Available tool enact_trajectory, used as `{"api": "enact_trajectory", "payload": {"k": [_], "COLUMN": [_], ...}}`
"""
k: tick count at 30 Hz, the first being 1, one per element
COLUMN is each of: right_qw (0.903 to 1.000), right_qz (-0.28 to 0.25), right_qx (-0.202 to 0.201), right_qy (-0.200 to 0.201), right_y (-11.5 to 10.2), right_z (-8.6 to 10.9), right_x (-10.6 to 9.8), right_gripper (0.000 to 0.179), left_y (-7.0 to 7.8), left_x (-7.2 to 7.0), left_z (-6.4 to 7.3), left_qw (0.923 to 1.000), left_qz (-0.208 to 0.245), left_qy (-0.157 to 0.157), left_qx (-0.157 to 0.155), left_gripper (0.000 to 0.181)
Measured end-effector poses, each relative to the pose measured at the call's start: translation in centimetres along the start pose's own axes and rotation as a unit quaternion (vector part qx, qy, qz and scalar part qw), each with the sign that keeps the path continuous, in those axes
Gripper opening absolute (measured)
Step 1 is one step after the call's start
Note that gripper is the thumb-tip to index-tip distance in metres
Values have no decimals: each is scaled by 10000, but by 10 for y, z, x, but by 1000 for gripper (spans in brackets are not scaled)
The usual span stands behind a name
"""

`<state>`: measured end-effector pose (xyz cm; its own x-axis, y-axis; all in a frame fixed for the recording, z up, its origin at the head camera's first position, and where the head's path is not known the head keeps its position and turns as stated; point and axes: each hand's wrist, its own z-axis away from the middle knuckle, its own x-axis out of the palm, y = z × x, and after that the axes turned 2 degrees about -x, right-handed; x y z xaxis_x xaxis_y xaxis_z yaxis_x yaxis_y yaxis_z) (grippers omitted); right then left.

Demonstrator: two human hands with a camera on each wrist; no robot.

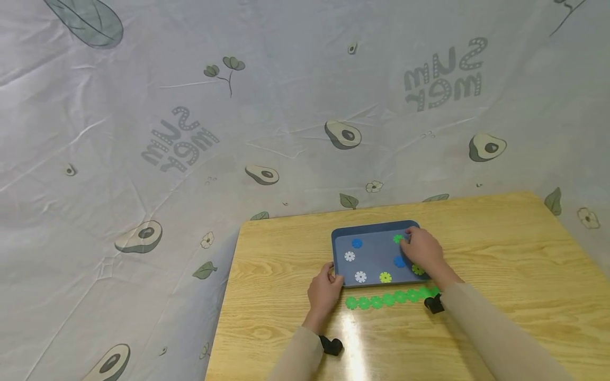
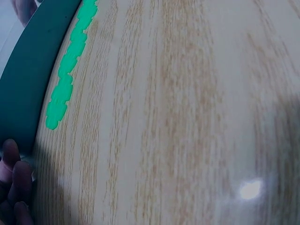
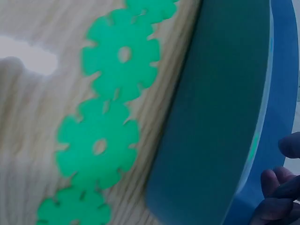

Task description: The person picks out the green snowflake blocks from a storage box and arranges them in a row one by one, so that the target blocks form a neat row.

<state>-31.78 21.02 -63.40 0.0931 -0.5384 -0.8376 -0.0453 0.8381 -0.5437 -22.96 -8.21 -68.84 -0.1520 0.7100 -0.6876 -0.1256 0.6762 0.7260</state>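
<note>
A shallow blue-grey tray sits on the table with loose notched plastic discs inside: blue discs, white discs, yellow-green discs and a green disc. My left hand grips the tray's front left corner, thumb over the rim. Above the tray's right side, my right hand has its thumb and bent forefinger spread apart close by the green disc; nothing shows between them in the right wrist view. In front of the tray lies a chain of joined green discs, its right end partly hidden by my right arm.
The light wooden table extends on both sides of the tray. A printed cloth hangs behind its far edge and along the left. Black wrist mounts stick out from both sleeves, the right one overlapping the chain's end in the head view.
</note>
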Motion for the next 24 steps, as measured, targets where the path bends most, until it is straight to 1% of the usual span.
{"api": "enact_trajectory", "payload": {"k": [4,6,12,18,21,24], "right_qw": [9995,9992,9989,9974,9971,9974], "right_qz": [139,203,214,178,124,97], "right_qx": [113,140,259,432,449,384], "right_qy": [-265,-326,-342,-544,-598,-604], "right_y": [-2,-3,-5,-6,-7,-7], "right_z": [-7,-8,-10,-10,-10,-10], "right_x": [8,12,21,21,20,19], "right_gripper": [53,53,54,52,50,49], "left_y": [-2,-3,-6,-6,-5,-5], "left_x": [0,0,0,-1,-1,-1], "left_z": [1,1,1,2,2,2], "left_qw": [10000,10000,9999,9999,9999,9999], "left_qz": [-32,-41,-93,-59,-46,-16], "left_qy": [11,3,-9,42,59,70], "left_qx": [39,55,52,95,98,108], "left_gripper": [46,46,47,46,45,45]}}
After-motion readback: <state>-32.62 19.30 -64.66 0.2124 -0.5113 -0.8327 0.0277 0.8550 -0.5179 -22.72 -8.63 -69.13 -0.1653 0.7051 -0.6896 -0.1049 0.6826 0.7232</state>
